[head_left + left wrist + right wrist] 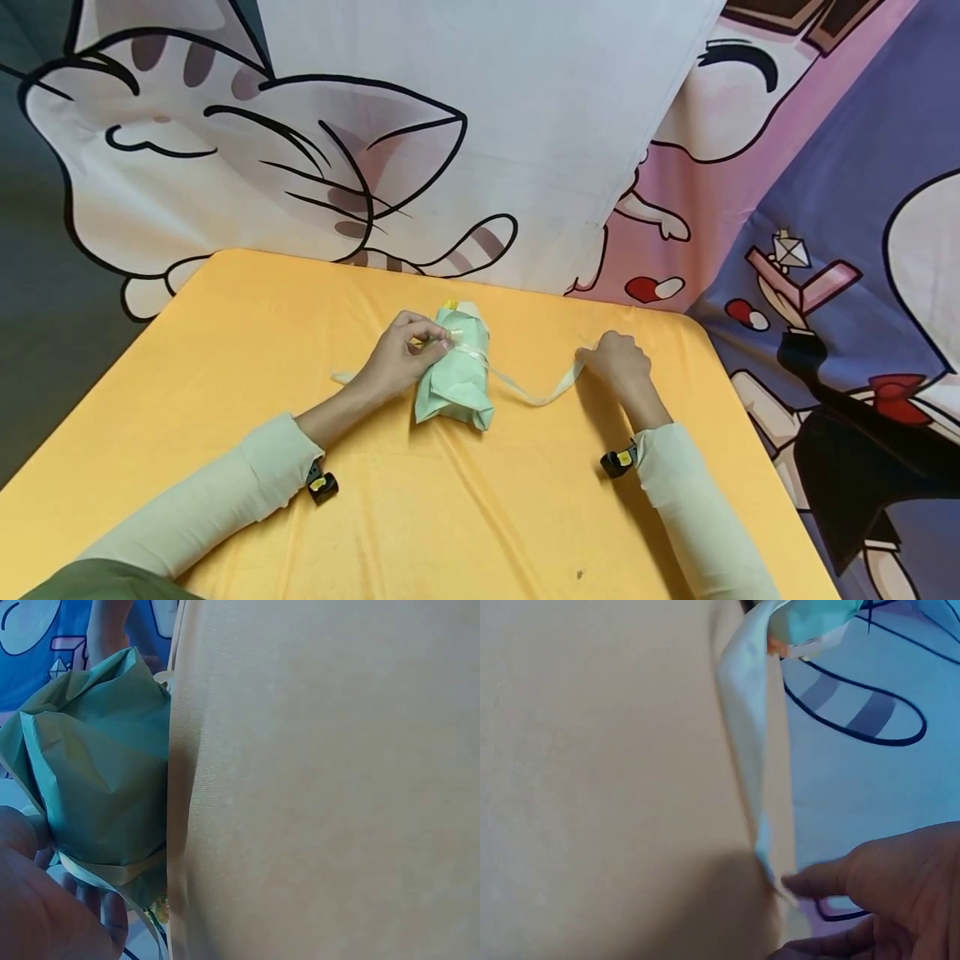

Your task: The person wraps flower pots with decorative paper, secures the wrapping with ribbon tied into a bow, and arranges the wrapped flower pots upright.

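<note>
A small bouquet wrapped in mint-green paper [453,387] lies on the table, with a bit of yellow [450,305] peeking from its far end. Round its middle runs a pale cream ribbon [471,352]. My left hand [401,354] pinches the ribbon at the bouquet's left side, between thumb and fingers. Off to the right, my right hand [618,358] holds the ribbon's long tail, which sags between bouquet and hand. In the right wrist view the ribbon [742,697] runs down to the thumb of the right hand [907,885].
A yellow cloth [375,508] with light creases covers the table. Behind it hangs a cartoon-cat curtain [555,150], with a purple printed curtain [840,208] at the right. A short ribbon end [342,377] shows left of the bouquet, beyond the left wrist.
</note>
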